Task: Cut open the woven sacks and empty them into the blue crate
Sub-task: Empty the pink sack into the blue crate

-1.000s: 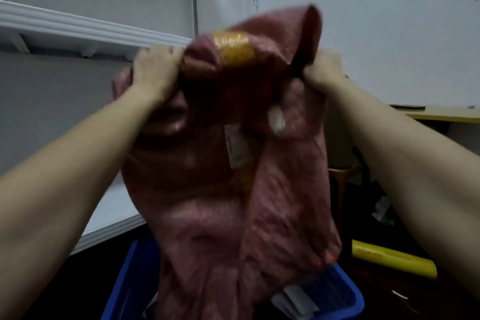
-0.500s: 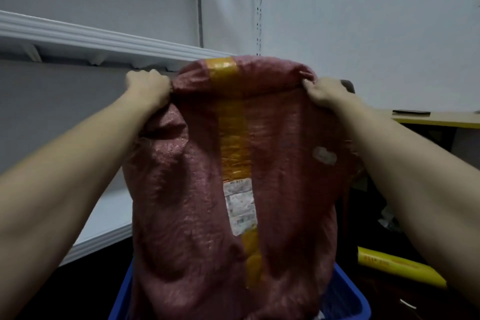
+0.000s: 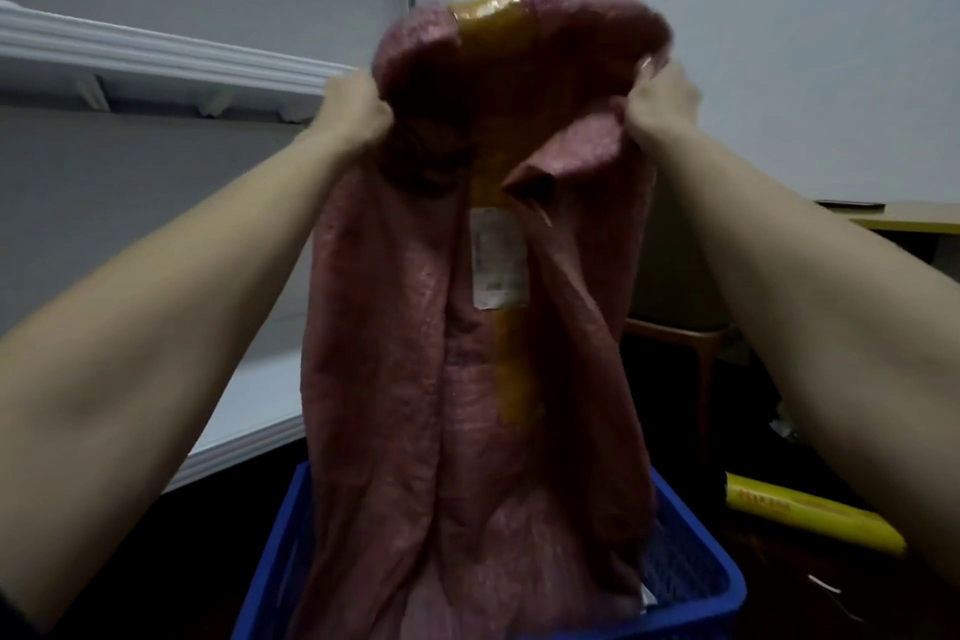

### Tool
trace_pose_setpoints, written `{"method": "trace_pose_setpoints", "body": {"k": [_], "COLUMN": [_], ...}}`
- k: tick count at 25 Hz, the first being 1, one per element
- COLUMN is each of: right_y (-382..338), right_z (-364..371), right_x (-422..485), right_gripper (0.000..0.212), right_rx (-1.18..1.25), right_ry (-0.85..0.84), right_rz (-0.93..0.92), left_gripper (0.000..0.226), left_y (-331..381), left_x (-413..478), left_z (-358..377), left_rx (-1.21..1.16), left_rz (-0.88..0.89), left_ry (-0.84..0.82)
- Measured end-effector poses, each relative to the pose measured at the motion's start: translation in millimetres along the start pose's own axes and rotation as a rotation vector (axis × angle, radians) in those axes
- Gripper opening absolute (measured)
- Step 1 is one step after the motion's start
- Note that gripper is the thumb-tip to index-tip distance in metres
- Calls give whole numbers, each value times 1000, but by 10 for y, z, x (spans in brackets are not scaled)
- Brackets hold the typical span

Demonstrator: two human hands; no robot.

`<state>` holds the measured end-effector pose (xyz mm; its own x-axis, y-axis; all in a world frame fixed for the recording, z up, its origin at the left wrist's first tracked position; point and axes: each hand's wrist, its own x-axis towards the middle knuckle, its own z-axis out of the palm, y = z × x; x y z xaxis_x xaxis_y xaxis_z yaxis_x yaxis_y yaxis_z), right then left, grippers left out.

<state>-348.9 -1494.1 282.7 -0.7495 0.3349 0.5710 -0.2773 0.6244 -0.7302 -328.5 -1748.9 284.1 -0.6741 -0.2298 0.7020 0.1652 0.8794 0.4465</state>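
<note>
Left hand (image 3: 356, 112) is what I check first on the head camera: its fingers are curled tight into a bunch of fabric on the upper left side of the woven sack (image 3: 415, 353), gripping just below the sack's top fold. My right hand (image 3: 662, 101) does the same on the opposite side, fingers closed round a gathered fold at the upper right. Both arms reach forward at about the same height, with the sack hanging between them.

The sack is pinkish-red. Its top end bulges up above both fists, and the rest drops limp in long vertical creases. A strip of yellow-brown tape (image 3: 498, 31) runs over the top and down the middle of the side facing me. A white label (image 3: 496, 263) sits on the tape about halfway down, its print too blurred for me to read.

The sack's lower end goes down into the blue crate (image 3: 722, 592), which stands directly beneath it. I cannot see the sack's mouth from here. Something pale shows inside the crate by the right wall, and I cannot tell what it is.

To the left stands white shelving (image 3: 156, 55). To the right, a yellow roll (image 3: 810, 517) lies on the dark floor near the crate. A wooden stool (image 3: 701, 343) stands behind the sack, and a yellow-edged tabletop (image 3: 909, 224) meets the white wall.
</note>
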Motion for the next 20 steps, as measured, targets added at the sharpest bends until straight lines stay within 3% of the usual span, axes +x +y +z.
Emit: {"method": "trace_pose_setpoints", "body": {"k": [2,3,5,8,10,11,12,14,16,18,20], "right_y": [78,121,142,147,127,133,153,224,265,249,177], "right_z": [115,119,43,-117,-120,-85,-41,31,36,21,3], "right_x": [-56,-115,-163,-176,-175,-154,-145,-186,-322,-399,-384], "right_gripper": [35,37,42,40,37,38,40,42,30,31,44], "right_rx": [-39,-71,-155,-58,-49,-93,-164,-336,-424,-477,-374], "right_ry": [-226,-188,23,304,396,312,127,-336,-593,-577,-360], "right_rz": [78,91,18,-62,-216,-252,-243,-129,24,24,-47], "left_gripper": [31,32,34,45,56,55,49,34,26,24,32], "left_y": [4,-23,-42,-128,-175,-180,-166,-171,-218,-241,-230], "left_x": [-49,-70,-146,-208,-161,-139,-156,-249,-385,-465,-436], "left_z": [65,84,54,13,18,29,42,84,122,135,94], "left_rx": [-2,41,58,-27,-36,12,71,135,91,45,-14], "left_rz": [-29,-52,-43,3,67,60,30,-61,-135,-174,-140], "left_ry": [-26,27,128,156,104,13,-101,-250,-351,-380,-176]}}
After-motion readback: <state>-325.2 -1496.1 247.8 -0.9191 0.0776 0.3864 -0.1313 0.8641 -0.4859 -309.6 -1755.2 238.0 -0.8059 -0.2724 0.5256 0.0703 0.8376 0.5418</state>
